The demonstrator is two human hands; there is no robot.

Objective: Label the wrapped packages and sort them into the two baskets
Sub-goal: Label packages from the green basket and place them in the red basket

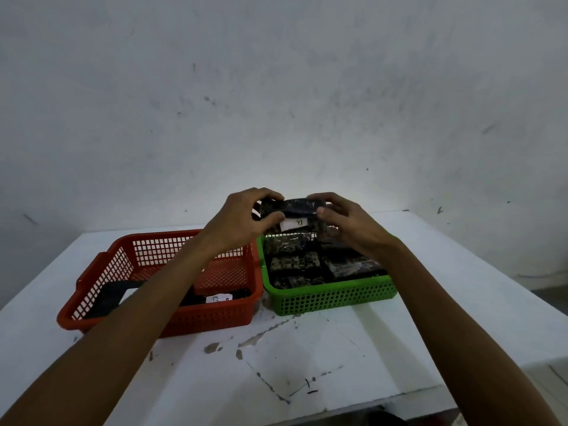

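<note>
White table [338, 348], left hand [236, 222] and right hand [350, 222] gripping dark package [299, 207] above green basket [332, 295]

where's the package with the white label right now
In the head view the labelled package is held up between the left hand and the right hand, above the far end of the green basket, right of the red basket.

White table [322, 348] with scuffed, chipped paint and faint marked lines, set against a pale wall, red plastic basket [215, 315] resting on its left part, green plastic basket [332, 298] just beside it on the right, near edge bare
</note>
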